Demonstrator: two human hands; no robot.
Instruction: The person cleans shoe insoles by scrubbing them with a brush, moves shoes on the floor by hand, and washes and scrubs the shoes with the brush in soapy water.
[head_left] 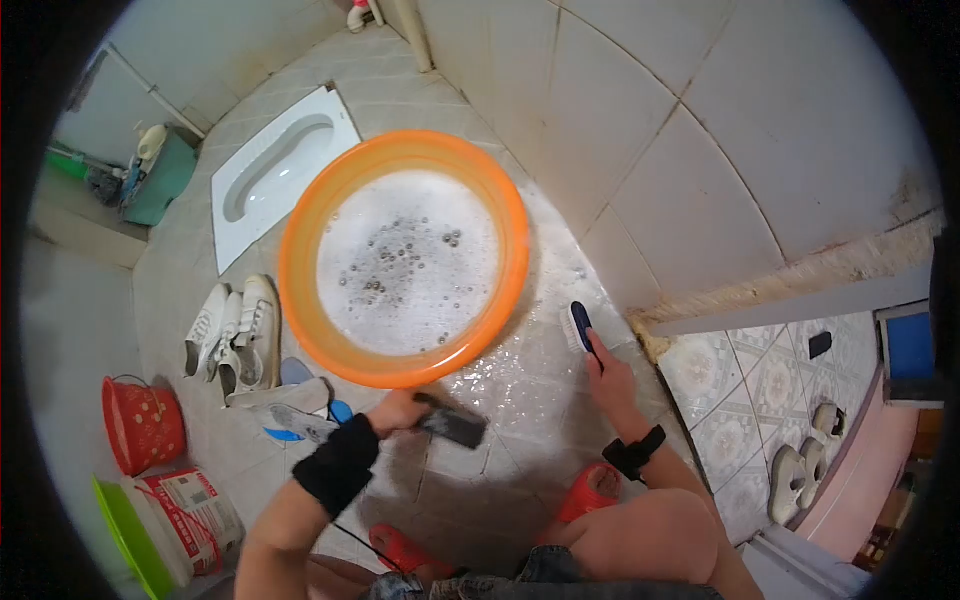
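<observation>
My left hand (398, 412) is closed around a dark, flat item (452, 422) just below the basin's near rim; what it is I cannot make out. Blue-handled and white-bristled, a scrub brush (579, 327) is in my right hand (610, 382), over the wet floor right of the basin. The large orange basin (515, 245) holds sudsy water (405, 265) with bubbles on top. White shoes (245, 330) stand on the tiles left of the basin, and grey and blue pieces (300, 420) lie near my left wrist.
A white squat toilet (280, 170) lies behind the basin. At the left are a red bucket (145, 425), a white bucket (195, 515) and a green basin (130, 540). A tiled wall (700, 150) rises at the right. Beyond a raised edge, more shoes (787, 482) stand on patterned tiles.
</observation>
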